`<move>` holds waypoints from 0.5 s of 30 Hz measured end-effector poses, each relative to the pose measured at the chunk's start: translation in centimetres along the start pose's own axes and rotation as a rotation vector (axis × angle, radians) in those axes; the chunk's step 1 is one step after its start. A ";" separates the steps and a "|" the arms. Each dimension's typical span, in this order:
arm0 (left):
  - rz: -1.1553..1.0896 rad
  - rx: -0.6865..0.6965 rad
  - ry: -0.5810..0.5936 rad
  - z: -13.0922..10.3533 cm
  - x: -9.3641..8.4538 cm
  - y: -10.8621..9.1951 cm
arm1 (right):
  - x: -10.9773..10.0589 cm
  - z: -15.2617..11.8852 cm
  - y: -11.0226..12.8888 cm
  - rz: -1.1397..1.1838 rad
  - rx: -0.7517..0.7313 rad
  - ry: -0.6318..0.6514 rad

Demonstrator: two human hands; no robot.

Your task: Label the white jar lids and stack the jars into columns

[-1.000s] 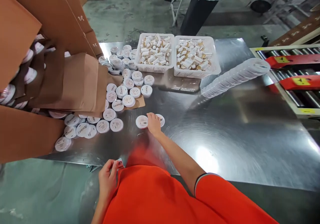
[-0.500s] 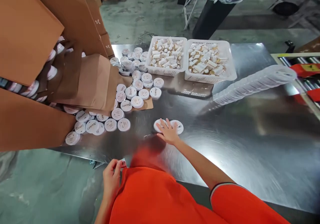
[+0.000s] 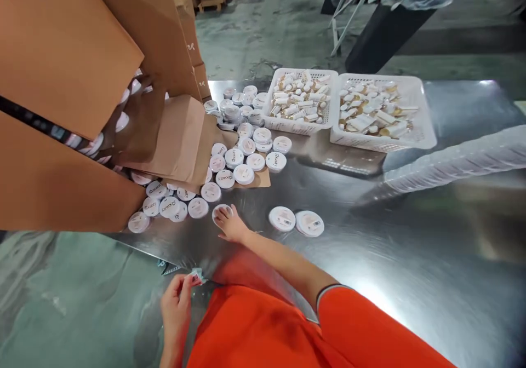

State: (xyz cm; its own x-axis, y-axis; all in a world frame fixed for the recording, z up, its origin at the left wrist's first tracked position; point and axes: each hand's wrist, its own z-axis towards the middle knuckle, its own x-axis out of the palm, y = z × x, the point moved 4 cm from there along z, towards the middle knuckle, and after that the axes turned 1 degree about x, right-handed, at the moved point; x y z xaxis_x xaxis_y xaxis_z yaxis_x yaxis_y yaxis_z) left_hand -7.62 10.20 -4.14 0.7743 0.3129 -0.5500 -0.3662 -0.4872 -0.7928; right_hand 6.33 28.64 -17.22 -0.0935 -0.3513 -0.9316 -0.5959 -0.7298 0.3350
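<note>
An open cardboard carton (image 3: pixel 61 176) stood at the left end of the steel table (image 3: pixel 353 203), with a heap of round white containers (image 3: pixel 244 174) spread before its mouth. To the right of the carton, just beyond the heap's near edge, the right hand (image 3: pixel 232 224) lay over a single round container (image 3: pixel 215 213) with its fingers spread; because the hand hid much of that container, it could not be told whether they had closed on it. Farther from the carton on the same side, two white discs (image 3: pixel 282 218) lay flat side by side, labels upward. Nearer the wearer than the carton, the left hand (image 3: pixel 176 302) pinched a small printed slip (image 3: pixel 196 277) between thumb and forefinger. Beyond the heap, as seen from the carton, two white plastic baskets (image 3: pixel 370 141) held small white-capped bottles (image 3: pixel 302 105) with amber contents. Farthest from the carton, a long leaning stack (image 3: pixel 452 162) of pale round pieces ran off to the right.
</note>
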 end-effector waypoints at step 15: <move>0.078 0.254 0.179 1.5 3.7 -3.6 | 1.2 -11.3 -6.3 0.047 0.068 -0.109</move>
State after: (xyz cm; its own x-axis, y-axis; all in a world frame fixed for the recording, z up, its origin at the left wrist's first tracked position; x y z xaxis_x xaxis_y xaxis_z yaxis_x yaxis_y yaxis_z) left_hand -4.26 14.33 -3.72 0.8089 0.1230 -0.5749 -0.5281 -0.2776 -0.8025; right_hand 19.05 26.18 -18.88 -0.2065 -0.3151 -0.9263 -0.6413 -0.6715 0.3713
